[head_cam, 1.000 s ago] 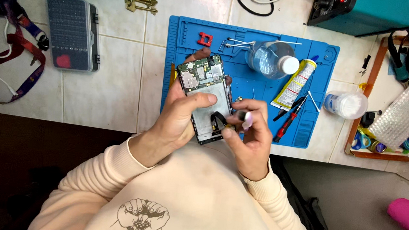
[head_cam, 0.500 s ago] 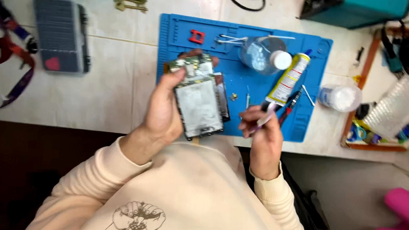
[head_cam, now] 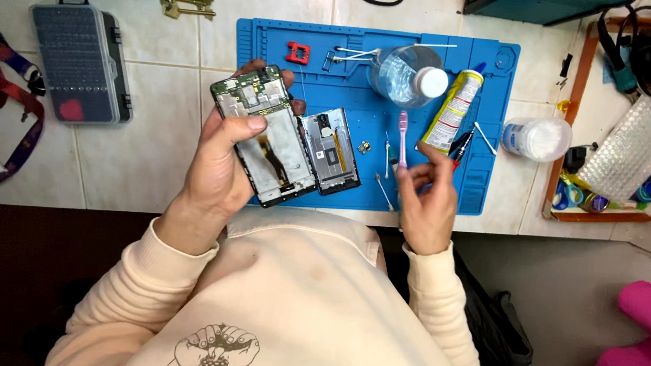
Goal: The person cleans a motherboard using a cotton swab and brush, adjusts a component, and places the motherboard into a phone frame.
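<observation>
Nearest the body, the left hand (head_cam: 221, 162) grips an opened smartphone with bare green circuit board and grey metal frame (head_cam: 265, 142), thumb laid across its upper face and fingers (head_cam: 261, 66) wrapped behind its far end; the phone is lifted and tilted above the near edge of the blue silicone repair mat (head_cam: 495, 127). The right hand (head_cam: 424, 195) pinches a pink-handled toothbrush (head_cam: 402, 139) between narrowed fingers, bristle end pointing away. Just beside the phone, flat on the mat, lies its detached dark back panel with a small flex strip (head_cam: 332, 151), with a tiny loose metal part (head_cam: 363, 147) and thin tweezers (head_cam: 384, 190) close by. Farther off stand a clear plastic bottle with white cap (head_cam: 407, 75), a yellow-and-white glue tube (head_cam: 451, 108) and a small red tool (head_cam: 298, 53). On the white tiled counter (head_cam: 159, 113) sits a grey screwdriver-bit case (head_cam: 81, 63).

As I judge it, brushing hard could snag the exposed flex cable or flick the loose part off the mat; the one-handed hold could slip.
</observation>
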